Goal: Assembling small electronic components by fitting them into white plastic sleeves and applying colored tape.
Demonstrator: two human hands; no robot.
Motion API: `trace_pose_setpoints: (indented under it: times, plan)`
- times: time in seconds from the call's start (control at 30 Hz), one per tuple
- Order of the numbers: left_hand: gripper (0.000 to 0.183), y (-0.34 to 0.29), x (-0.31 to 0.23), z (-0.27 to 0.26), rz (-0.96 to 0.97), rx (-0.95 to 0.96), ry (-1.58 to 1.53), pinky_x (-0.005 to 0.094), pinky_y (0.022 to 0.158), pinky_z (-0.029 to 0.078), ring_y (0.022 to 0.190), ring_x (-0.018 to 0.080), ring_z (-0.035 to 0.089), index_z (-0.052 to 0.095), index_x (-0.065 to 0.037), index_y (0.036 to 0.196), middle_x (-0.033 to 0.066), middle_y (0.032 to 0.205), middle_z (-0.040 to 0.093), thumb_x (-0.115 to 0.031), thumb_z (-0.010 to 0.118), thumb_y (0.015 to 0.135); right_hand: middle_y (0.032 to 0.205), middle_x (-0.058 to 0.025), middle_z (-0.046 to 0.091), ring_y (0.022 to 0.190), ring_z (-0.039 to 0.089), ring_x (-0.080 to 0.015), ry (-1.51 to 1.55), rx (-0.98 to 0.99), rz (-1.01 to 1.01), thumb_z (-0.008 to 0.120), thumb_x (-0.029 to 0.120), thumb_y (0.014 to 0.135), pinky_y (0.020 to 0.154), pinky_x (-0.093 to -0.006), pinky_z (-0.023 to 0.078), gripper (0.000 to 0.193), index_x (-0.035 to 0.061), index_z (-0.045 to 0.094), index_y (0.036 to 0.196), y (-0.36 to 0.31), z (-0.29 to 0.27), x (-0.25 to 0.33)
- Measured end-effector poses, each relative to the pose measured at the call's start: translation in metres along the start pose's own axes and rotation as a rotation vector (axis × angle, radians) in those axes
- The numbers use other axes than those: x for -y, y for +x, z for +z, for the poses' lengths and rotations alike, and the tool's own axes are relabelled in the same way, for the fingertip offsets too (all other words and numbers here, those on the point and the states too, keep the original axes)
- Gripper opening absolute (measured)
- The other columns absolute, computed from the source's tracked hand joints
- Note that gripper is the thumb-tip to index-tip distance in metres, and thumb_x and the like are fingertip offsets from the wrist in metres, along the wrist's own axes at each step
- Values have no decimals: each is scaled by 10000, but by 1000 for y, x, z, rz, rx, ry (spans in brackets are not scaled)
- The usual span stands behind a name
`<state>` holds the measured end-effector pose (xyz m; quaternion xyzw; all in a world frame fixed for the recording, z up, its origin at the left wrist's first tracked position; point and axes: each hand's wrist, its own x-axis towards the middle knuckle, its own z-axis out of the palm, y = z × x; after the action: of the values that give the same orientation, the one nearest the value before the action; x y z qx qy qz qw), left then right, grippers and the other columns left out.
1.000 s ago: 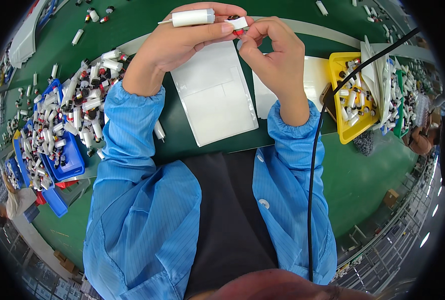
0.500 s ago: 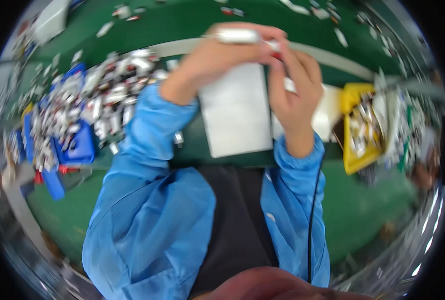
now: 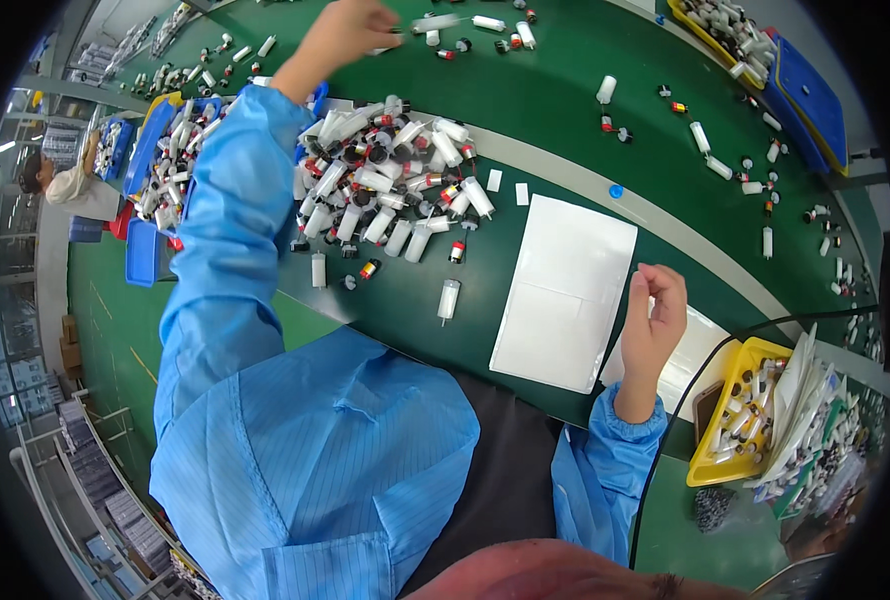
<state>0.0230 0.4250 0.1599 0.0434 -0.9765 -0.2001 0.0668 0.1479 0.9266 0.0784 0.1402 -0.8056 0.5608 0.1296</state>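
Left grip (image 3: 353, 32) is a blur at the far left, its fingers bent, and I cannot tell whether it is closed on something; a smeared white cylinder (image 3: 435, 22) shows just right of its fingertips, with no contact that I can make out. My right grip (image 3: 657, 315) is half curled beside the right edge of the white packet (image 3: 555, 345); I see nothing in it, but the palm is hidden, so I cannot tell if it is empty.

A second ago the two were together at the packet's far end, handling a pale cylinder and a small red part; now they are well apart. I judge that the two-handed work is broken off for the moment.

Between them lies a loose heap (image 3: 377, 180) of smooth, milky tubes with black and red ends. Nearer me, one lone tube (image 3: 449, 300) with a thin tip rests on the matt green worktop (image 3: 395, 312). The packet is flat and oblong, glossy, with a clear rim; two small white labels (image 3: 494, 180) lie off its far left corner. At right, a yellow plastic bin (image 3: 703, 470) holds more tubes.
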Motion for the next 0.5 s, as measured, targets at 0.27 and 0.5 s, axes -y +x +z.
trace_pose_setpoints:
  times: [0.27, 0.5]
  plan:
    - [733, 66, 141, 45, -134, 64, 325, 403, 932, 524, 1059, 307, 678, 623, 28, 1263, 227, 1117, 695, -488, 783, 768, 900, -106, 631, 687, 554, -136, -159, 133, 44, 650, -36, 874, 628, -250, 458, 103, -32, 668, 975, -8, -10, 10]
    - [1144, 116, 53, 104, -351, 299, 21, 452, 997, 478, 1239, 358, 550, 300, 6, 1506, 246, 1296, 573, -589, 820, 679, 844, -106, 639, 641, 561, -137, -177, 58, -24, 653, -74, 849, 566, -245, 443, 125, -31, 679, 964, -17, -3, 7]
